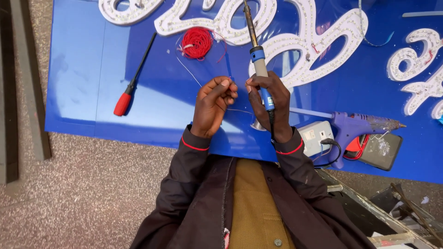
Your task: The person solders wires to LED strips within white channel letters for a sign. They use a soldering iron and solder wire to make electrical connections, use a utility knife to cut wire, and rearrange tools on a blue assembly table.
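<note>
Right hand gripping slim blue-handled soldering iron, left hand pinching thin wire

A speckled grey stone floor is showing below a glossy blue panel that is reflecting daylight; dark metal bars are lying along the floor's left edge.

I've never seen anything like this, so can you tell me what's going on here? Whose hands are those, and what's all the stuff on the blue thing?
The camera sits on a person's head and looks down, so you see their own two hands. The right hand grips a soldering iron, a pen-like tool with a hot tip. The left hand pinches a thin wire. Below them lies a big blue board with curly white letter shapes covered in tiny lights. Also on the board are a coil of red wire, a red-handled screwdriver, a purple glue gun and a white plug socket.
</note>
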